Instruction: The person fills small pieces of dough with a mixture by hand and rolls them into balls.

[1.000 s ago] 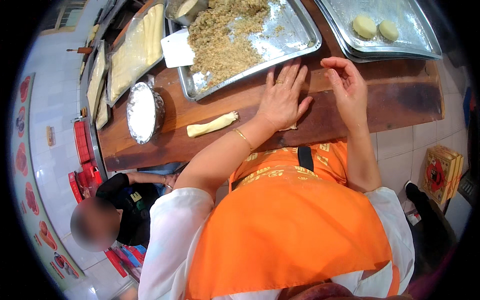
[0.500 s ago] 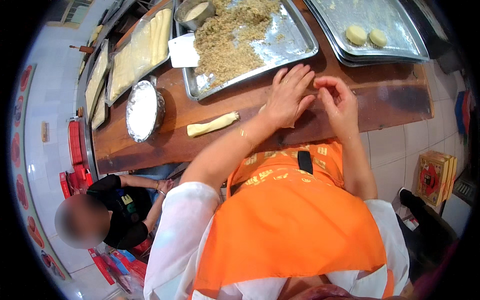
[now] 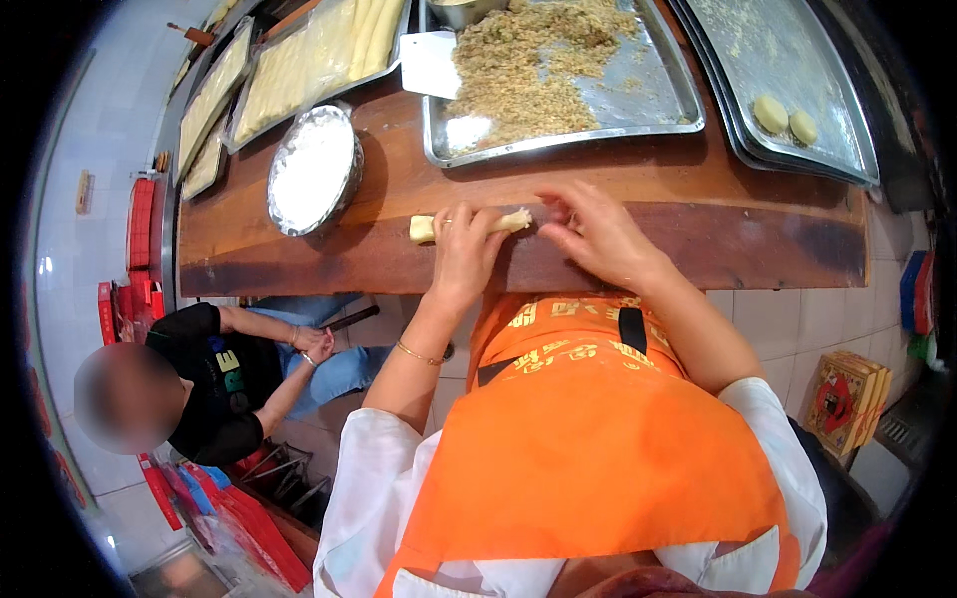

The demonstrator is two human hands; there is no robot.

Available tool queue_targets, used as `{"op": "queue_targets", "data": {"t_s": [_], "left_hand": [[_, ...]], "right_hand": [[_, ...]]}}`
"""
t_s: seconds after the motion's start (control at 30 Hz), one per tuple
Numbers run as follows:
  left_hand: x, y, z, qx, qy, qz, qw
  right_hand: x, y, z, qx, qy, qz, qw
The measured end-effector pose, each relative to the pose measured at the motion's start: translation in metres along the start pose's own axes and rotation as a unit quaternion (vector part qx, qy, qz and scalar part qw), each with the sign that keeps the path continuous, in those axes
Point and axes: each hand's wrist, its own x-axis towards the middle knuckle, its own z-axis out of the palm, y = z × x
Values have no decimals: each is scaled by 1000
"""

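Note:
My left hand [image 3: 467, 244] is closed around a short roll of pale dough [image 3: 422, 229] lying on the wooden table near its front edge. Both ends of the roll stick out past the fingers, and its right end looks ragged. Just beyond that end, my right hand [image 3: 595, 237] hovers with its fingers curved and the thumb apart. Nothing shows between them. A metal bowl of white flour [image 3: 312, 159] stands to the left of the dough. Behind my hands is a metal tray [image 3: 568, 133] spread with crumbly brown filling [image 3: 543, 65].
Two round dough pieces [image 3: 771, 115] rest on stacked trays [image 3: 832, 110] at the far right. Long dough strips [image 3: 289, 80] under plastic fill trays at the far left. A white card [image 3: 431, 65] leans on the filling tray. Another person [image 3: 224, 379] sits at the left.
My left hand has moved left and taken hold of the dough roll, which lay free before. My right hand has followed to its ragged end. The whole view has shifted too.

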Motion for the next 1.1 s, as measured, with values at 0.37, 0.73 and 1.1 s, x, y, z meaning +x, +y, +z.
{"op": "queue_targets", "data": {"t_s": [0.37,0.73,1.1], "left_hand": [[8,22,15,-101,59,62,991],[14,24,38,29,38,30,998],[12,48,17,2,5,7,1000]], "right_hand": [[18,10,32,-46,-38,-5,998],[4,27,44,-206,-3,-95,974],[-21,44,-55,-116,-27,13,993]]}}
